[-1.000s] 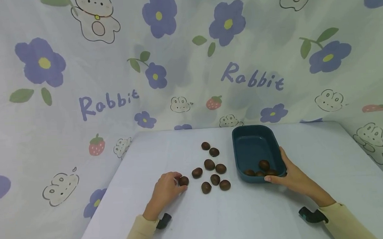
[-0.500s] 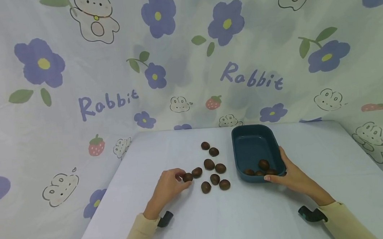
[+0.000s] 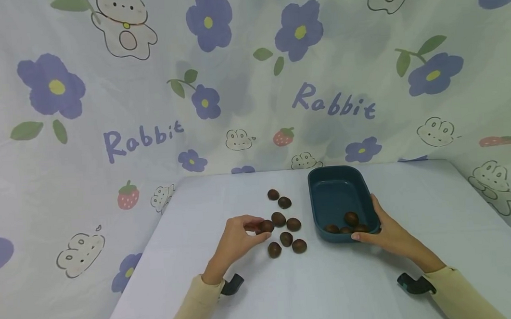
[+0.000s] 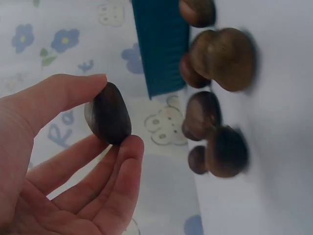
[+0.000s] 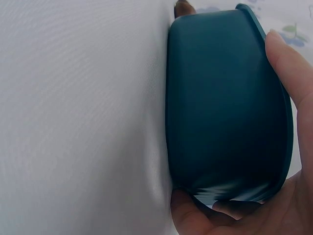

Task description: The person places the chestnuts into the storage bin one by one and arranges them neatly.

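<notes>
Brown and smooth, the nut (image 4: 111,116) our left hand (image 3: 237,238) pinches near the loose nuts (image 3: 293,224) probably wants light, even pressure, while our right hand (image 3: 389,234) grips the blue dish (image 3: 335,194) by its near-right corner.

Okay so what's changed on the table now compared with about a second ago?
The left hand has carried its pinched brown nut rightward and away from the person, up to the loose nuts. No hold was visibly taken or let go. The right hand stays gripping the blue box, the nuts inside it and the plainly visible loose ones unmoved.
</notes>
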Demonstrator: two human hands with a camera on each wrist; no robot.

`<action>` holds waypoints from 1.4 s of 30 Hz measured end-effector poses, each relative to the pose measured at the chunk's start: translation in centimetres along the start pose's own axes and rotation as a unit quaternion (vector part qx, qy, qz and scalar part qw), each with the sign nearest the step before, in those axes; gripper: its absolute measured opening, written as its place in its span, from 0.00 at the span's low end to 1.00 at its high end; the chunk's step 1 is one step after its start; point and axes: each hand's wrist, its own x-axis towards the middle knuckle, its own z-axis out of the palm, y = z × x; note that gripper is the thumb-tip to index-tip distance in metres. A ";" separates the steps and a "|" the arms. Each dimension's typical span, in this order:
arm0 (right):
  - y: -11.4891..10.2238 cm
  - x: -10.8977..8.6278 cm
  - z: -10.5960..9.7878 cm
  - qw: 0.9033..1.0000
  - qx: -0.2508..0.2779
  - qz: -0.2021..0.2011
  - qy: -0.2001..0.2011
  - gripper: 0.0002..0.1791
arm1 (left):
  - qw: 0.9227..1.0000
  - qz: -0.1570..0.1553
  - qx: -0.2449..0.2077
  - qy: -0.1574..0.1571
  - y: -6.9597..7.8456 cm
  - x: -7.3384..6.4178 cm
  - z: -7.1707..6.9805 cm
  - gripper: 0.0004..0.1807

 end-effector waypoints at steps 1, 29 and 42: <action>0.0 0.0 0.0 1.000 0.001 -0.001 0.000 0.72 | 1.000 0.003 -0.007 -0.001 0.3 0.2 0.2 0.18; 0.7 0.2 0.4 0.999 0.016 -0.029 0.014 0.71 | 0.992 0.083 -0.078 -0.061 6.5 6.7 6.8 0.18; 0.8 0.3 0.3 0.999 0.033 -0.041 0.012 0.70 | 0.991 0.081 -0.028 -0.103 6.9 8.9 10.8 0.18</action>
